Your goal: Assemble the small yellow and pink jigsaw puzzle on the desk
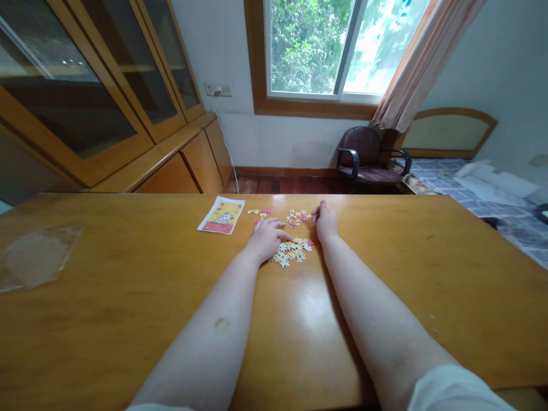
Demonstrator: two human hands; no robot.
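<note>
Loose jigsaw pieces lie on the wooden table. My left hand (269, 236) is open, its fingers stretched out over the near edge of the partly joined pieces and touching the larger pile of pale jigsaw pieces (291, 252), part of which it hides. My right hand (326, 220) rests on its side, just right of a smaller pile of yellow and pink pieces (298, 217). Its fingers are curled together; whatever they may hold is hidden. A joined strip of puzzle pieces (262, 213) lies beyond my left hand. Left of it is the picture card (221, 216) with a white animal on yellow and pink.
A clear plastic bag (38, 254) lies at the left of the table (128, 297). Behind the table are a glass-doored cabinet (124, 137), an office chair (363, 153) and a bed (454, 177) below a window (325, 51).
</note>
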